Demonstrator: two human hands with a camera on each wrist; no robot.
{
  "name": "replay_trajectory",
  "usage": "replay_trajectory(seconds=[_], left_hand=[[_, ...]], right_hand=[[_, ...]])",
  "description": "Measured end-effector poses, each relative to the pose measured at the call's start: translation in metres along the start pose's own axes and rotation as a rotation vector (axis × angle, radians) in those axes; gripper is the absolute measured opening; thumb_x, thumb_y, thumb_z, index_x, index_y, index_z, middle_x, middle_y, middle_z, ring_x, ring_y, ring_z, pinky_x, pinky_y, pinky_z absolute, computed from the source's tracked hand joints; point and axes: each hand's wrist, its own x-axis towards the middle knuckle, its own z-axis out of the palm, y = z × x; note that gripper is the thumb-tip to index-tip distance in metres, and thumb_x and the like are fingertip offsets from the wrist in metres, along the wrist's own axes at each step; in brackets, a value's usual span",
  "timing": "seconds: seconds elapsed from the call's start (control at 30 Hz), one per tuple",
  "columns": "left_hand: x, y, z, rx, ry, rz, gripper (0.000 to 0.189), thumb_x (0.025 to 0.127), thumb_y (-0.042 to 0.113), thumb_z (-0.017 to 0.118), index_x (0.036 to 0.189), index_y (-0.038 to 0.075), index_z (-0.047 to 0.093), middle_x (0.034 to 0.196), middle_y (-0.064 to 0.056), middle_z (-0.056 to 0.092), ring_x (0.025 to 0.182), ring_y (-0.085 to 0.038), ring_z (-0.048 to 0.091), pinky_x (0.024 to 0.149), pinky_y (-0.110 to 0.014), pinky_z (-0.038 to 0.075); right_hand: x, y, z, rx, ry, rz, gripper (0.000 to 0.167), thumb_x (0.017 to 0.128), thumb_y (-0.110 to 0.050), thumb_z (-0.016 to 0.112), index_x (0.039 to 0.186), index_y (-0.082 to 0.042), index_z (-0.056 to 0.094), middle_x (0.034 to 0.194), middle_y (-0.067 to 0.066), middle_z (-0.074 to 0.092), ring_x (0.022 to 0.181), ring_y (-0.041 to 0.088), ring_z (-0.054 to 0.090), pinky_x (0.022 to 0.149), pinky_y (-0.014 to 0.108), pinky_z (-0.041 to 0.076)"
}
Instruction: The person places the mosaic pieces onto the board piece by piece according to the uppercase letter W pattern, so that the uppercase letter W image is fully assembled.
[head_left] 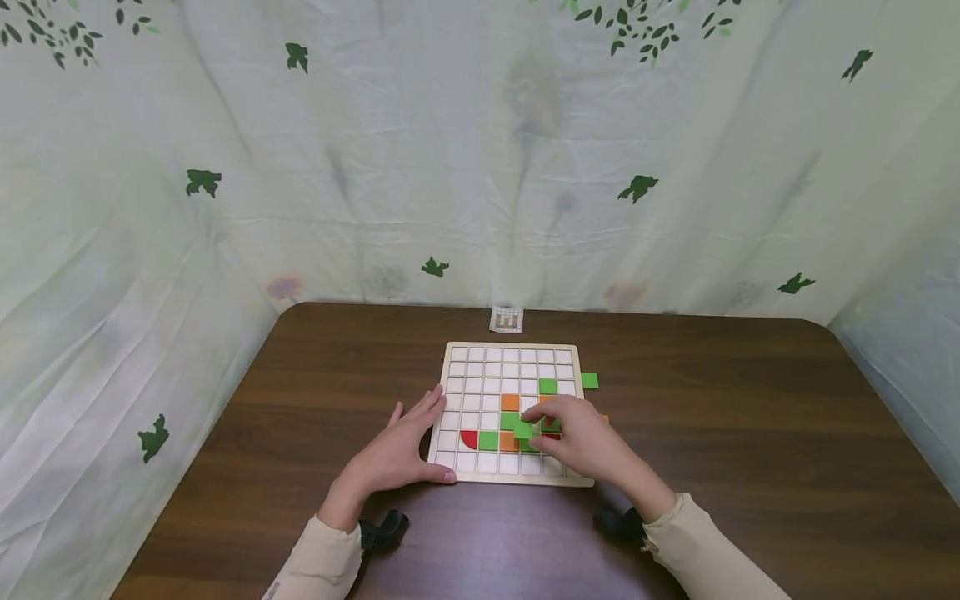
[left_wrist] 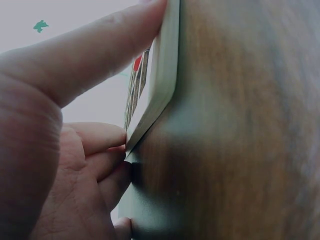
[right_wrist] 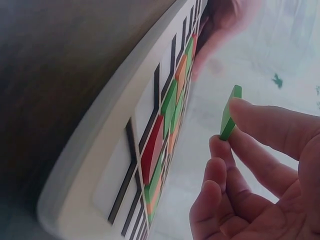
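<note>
A pale wooden grid board (head_left: 474,477) with white cells lies on the table. My left hand (head_left: 402,443) rests against its left side, fingers fairly straight along the edge and thumb on the near-left corner; the thumb touches the board's rim (left_wrist: 170,65) in the left wrist view. Between thumb and fingers, my right hand (head_left: 581,437) pinches a green square tile (right_wrist: 230,114), raised over the board. Orange and green square tiles sit in cells near it, along with a red rounded piece (head_left: 469,438) at lower left. The right hand hides part of the board.
Off the board's right side lies a green tile (head_left: 590,381), and an orange one partly shows behind the right hand. A small white printed card (head_left: 507,320) is at the back edge of the brown table (head_left: 750,417). A patterned curtain (head_left: 480,167) hangs behind.
</note>
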Motion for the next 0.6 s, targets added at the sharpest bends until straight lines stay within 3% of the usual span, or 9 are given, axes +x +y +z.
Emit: replay_trajectory(seconds=[0.6], left_hand=[[0.001,0.001,0.000,-0.011,0.005,0.009,0.114,0.076,0.048,0.086,0.157,-0.004,0.025,0.167,-0.015,0.015,0.153,-0.032,0.014,0.118,-0.065,0.002]], right_hand=[[0.025,-0.012,0.018,0.017,-0.008,0.018,0.022,0.084,-0.009,0.079,0.106,-0.010,0.077,0.103,-0.003,0.073,0.088,0.017,0.062,0.076,0.032,0.051]])
